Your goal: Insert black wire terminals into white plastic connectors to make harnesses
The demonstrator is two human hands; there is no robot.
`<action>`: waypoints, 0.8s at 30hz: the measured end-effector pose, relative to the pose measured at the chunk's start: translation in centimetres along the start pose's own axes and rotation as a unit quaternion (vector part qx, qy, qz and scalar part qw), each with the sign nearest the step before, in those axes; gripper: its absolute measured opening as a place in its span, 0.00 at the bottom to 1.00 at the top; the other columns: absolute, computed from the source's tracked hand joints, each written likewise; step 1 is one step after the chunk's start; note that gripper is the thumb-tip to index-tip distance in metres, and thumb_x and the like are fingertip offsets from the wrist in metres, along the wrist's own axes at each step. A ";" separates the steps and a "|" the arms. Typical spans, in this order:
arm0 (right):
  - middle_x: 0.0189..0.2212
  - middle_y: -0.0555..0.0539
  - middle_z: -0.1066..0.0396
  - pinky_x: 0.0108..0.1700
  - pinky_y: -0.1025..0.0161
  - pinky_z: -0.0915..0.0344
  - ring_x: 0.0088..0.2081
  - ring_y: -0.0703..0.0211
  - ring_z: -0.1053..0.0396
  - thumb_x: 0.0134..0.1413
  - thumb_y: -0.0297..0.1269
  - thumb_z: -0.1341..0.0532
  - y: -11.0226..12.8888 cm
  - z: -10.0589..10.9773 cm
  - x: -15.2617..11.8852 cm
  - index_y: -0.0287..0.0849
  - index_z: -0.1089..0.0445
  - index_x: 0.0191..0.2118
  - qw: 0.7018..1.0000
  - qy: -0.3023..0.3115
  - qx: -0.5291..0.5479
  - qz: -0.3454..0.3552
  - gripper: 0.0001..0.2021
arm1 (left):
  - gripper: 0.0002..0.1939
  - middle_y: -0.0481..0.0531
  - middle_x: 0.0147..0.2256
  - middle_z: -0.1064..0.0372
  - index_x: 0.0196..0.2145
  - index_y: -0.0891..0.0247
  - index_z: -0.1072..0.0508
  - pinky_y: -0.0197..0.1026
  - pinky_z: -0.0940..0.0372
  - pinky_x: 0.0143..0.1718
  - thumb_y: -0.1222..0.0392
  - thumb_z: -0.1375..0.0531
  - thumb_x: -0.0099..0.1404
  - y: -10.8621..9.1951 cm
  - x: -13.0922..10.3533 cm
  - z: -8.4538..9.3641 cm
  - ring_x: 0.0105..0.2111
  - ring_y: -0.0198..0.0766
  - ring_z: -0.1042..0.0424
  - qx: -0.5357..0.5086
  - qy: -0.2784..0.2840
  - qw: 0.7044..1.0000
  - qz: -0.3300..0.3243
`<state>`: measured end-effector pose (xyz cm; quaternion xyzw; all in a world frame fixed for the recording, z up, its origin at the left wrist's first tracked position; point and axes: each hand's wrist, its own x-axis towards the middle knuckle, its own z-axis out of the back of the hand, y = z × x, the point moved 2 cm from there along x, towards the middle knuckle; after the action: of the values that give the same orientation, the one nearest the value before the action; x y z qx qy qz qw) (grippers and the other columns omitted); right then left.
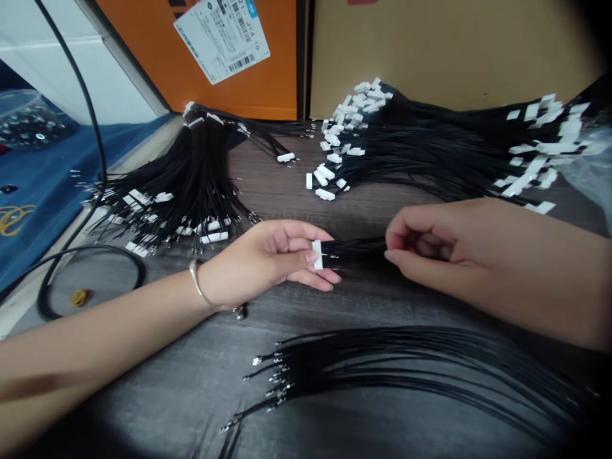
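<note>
Between thumb and fingers, my left hand pinches a white connector housing with black wires running from it to the right. My right hand is closed, thumb and index fingertips together on those wires a short way from the housing. Small metal terminals show on the wires just beside the connector. Below both hands lies a loose bundle of black wires, its bare metal terminals fanned out at the left end.
Behind my left hand lies a heap of black wires with white connectors. A larger bundle of connectorised wires is at the back right. An orange box and a brown box stand behind. A black cable loops at left.
</note>
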<state>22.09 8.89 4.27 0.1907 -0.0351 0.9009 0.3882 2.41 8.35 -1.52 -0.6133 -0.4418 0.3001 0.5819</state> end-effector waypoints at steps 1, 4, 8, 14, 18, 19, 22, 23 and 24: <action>0.16 0.55 0.35 0.14 0.69 0.48 0.14 0.68 0.41 0.48 0.38 0.43 0.3 -0.2 0.0 0.45 0.34 0.23 1.000 0.001 0.004 0.007 0.06 | 0.09 0.58 0.29 0.25 0.42 0.74 0.34 0.41 0.27 0.37 0.72 0.44 0.62 0.0 0.0 0.0 0.34 0.41 0.24 0.006 0.001 1.000 -0.002; 0.20 0.55 0.34 0.20 0.69 0.45 0.19 0.69 0.38 0.50 0.36 0.42 1.0 -0.9 0.2 0.44 0.33 0.27 0.999 -0.014 0.008 0.051 0.04 | 0.09 0.58 0.30 0.25 0.42 0.74 0.33 0.41 0.27 0.37 0.72 0.43 0.62 0.0 0.0 -0.1 0.34 0.41 0.24 0.016 0.004 1.000 -0.005; 0.23 0.53 0.36 0.25 0.69 0.45 0.23 0.69 0.40 0.55 0.35 0.44 1.1 -1.8 0.0 0.42 0.33 0.31 0.990 -0.059 -0.024 0.123 0.05 | 0.10 0.58 0.31 0.25 0.42 0.73 0.33 0.42 0.27 0.38 0.72 0.43 0.62 0.0 0.0 -0.1 0.35 0.42 0.24 0.016 -0.001 1.000 -0.003; 0.26 0.50 0.36 0.29 0.67 0.45 0.28 0.66 0.39 0.58 0.33 0.47 0.9 -2.4 -0.1 0.39 0.32 0.33 0.983 -0.080 -0.050 0.159 0.08 | 0.09 0.57 0.31 0.25 0.41 0.72 0.31 0.42 0.27 0.37 0.70 0.42 0.61 -0.1 0.0 -0.2 0.35 0.42 0.24 0.030 -0.007 1.000 0.004; 0.24 0.52 0.35 0.28 0.69 0.45 0.26 0.69 0.39 0.57 0.32 0.45 0.9 -2.4 0.3 0.39 0.31 0.29 0.987 -0.092 -0.013 0.128 0.08 | 0.10 0.58 0.32 0.25 0.42 0.72 0.32 0.40 0.28 0.37 0.70 0.43 0.62 -0.1 0.0 -0.2 0.35 0.41 0.24 0.040 -0.004 0.999 0.000; 0.24 0.53 0.35 0.28 0.69 0.46 0.26 0.70 0.39 0.56 0.32 0.45 0.9 -2.4 0.4 0.40 0.31 0.29 0.989 -0.092 -0.003 0.117 0.08 | 0.10 0.58 0.32 0.25 0.42 0.72 0.32 0.40 0.28 0.37 0.70 0.43 0.62 -0.1 0.0 -0.1 0.35 0.41 0.24 0.040 -0.003 0.999 -0.001; 0.23 0.54 0.33 0.27 0.70 0.45 0.24 0.71 0.39 0.55 0.33 0.44 0.9 -2.4 0.5 0.41 0.30 0.27 0.993 -0.084 0.021 0.081 0.08 | 0.09 0.57 0.32 0.25 0.42 0.72 0.32 0.41 0.27 0.37 0.70 0.43 0.62 -0.1 0.0 -0.1 0.35 0.42 0.24 0.043 -0.004 0.999 -0.003; 0.23 0.55 0.33 0.26 0.70 0.45 0.24 0.71 0.39 0.54 0.33 0.44 0.9 -2.4 0.6 0.42 0.30 0.27 0.994 -0.081 0.031 0.070 0.08 | 0.09 0.57 0.32 0.25 0.42 0.72 0.32 0.41 0.27 0.37 0.70 0.43 0.62 -0.1 0.0 -0.1 0.35 0.42 0.24 0.044 -0.005 0.999 -0.003; 0.23 0.55 0.33 0.26 0.70 0.45 0.24 0.71 0.39 0.54 0.34 0.43 0.9 -2.4 0.6 0.42 0.30 0.26 0.994 -0.076 0.042 0.059 0.08 | 0.09 0.57 0.32 0.25 0.42 0.72 0.32 0.41 0.27 0.37 0.70 0.43 0.62 -0.1 0.0 -0.1 0.35 0.42 0.24 0.045 -0.003 0.999 -0.004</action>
<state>20.31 9.14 2.34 0.2725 -0.0381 0.9060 0.3218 2.50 8.25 -1.39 -0.5834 -0.4322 0.3197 0.6088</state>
